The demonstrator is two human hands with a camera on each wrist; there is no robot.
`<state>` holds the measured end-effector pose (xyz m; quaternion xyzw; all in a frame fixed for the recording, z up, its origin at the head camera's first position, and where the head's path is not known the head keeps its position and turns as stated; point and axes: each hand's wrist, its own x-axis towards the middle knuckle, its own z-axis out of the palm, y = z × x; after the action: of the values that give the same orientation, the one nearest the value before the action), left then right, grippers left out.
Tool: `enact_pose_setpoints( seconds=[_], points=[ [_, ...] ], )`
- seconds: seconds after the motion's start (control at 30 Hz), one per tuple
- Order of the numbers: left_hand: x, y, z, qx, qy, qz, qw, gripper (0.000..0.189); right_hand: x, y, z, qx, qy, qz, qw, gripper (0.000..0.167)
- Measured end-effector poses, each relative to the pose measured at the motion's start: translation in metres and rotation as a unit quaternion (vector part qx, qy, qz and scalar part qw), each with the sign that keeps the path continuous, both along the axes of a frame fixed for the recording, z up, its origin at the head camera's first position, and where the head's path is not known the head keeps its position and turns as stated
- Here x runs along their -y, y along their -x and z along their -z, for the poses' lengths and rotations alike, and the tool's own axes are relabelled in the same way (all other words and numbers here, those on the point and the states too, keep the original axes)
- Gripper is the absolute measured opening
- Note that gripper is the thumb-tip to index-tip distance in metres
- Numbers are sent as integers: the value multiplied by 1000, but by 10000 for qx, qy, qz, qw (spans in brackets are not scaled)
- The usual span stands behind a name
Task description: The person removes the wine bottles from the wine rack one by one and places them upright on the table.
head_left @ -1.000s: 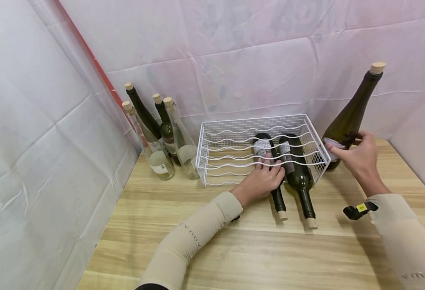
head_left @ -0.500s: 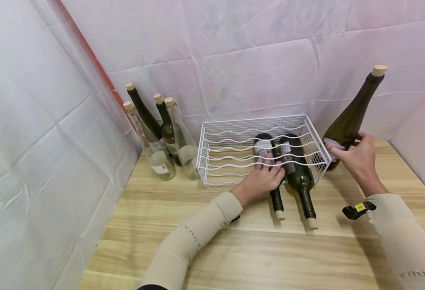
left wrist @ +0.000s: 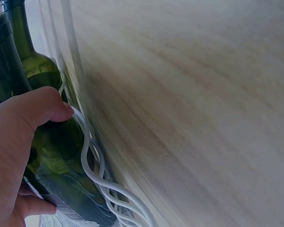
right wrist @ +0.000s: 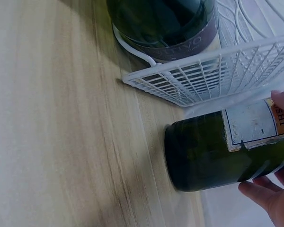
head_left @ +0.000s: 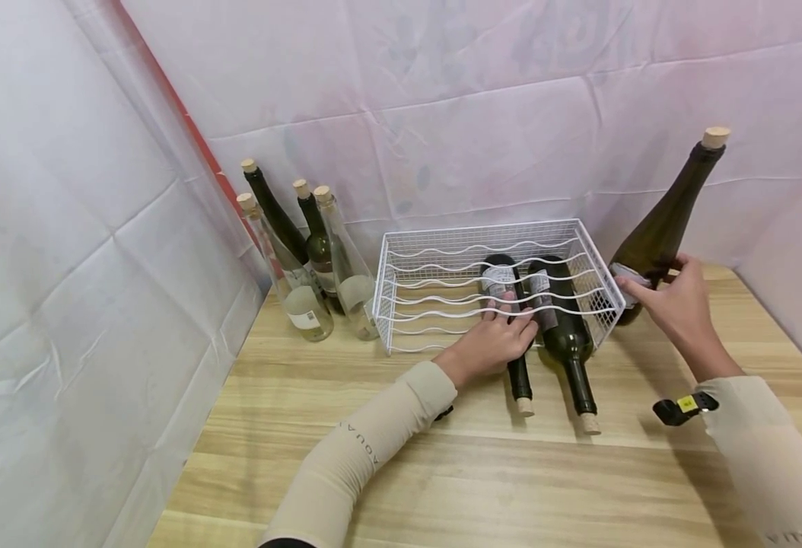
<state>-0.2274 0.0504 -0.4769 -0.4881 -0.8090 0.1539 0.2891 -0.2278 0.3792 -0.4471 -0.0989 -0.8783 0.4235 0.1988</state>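
Note:
My left hand (head_left: 490,346) reaches into the front of a white wire wine rack (head_left: 483,227) and grips a dark corked wine bottle (head_left: 520,380), lying with its neck toward me. Its thumb (left wrist: 54,106) crosses the green glass in the left wrist view. A second dark wine bottle (head_left: 568,335) lies to the right of it in the rack. Beyond the rack's right end, my right hand (head_left: 685,301) holds a tall olive-green wine bottle (head_left: 668,205) by its lower body, cork up and tilted right. The right wrist view shows its base (right wrist: 175,156) close to the rack's mesh wall.
Several corked bottles stand left of the rack, including a clear one (head_left: 301,297) and a dark one (head_left: 274,213). White fabric (head_left: 483,152) hangs behind the wooden table (head_left: 483,472) and down its left side.
The neck of the bottle under my left hand has swung slightly left. My right hand keeps its hold on the tall bottle, while its wrist has dropped slightly.

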Motion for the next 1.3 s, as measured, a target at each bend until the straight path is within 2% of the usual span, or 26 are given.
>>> enact_pose_setpoints(
  seconds=[0.13,0.2,0.27,0.37,0.43,0.53,0.63,0.73,0.87,1.2,1.3],
  points=[
    [0,-2,-2,-44,32,-16,10000,43,3,-6,-6,-21,57,119,9999,81],
    [1,-2,-4,-79,50,-26,10000,42,7,-11,-9,29,131,320,9994,90],
    [2,-3,-4,-100,52,-22,9999,42,11,-17,-13,16,311,587,9978,93],
    [2,-3,-4,-212,-10,13,9998,41,18,-26,-17,-233,520,910,9942,84],
    [2,-3,-4,-310,-48,45,9995,41,24,-33,-19,-598,555,950,9921,73],
    [3,-2,-3,-383,-53,54,9992,40,35,-42,-22,-1122,266,684,9910,54],
    [3,-2,-4,-330,20,38,9994,41,46,-50,-25,-1380,-19,223,9902,39],
    [4,-2,-4,-195,40,36,9998,42,53,-53,-28,-1297,-92,-161,9914,34],
    [4,-2,-4,-91,1,96,9999,42,57,-55,-32,-1146,-90,-382,9926,32],
    [8,-2,-3,-169,-116,510,9985,38,60,-57,-33,-1080,-87,-546,9926,31],
    [11,-4,-3,-331,-59,646,9973,40,60,-58,-33,-1079,-67,-531,9927,31]
  ],
)
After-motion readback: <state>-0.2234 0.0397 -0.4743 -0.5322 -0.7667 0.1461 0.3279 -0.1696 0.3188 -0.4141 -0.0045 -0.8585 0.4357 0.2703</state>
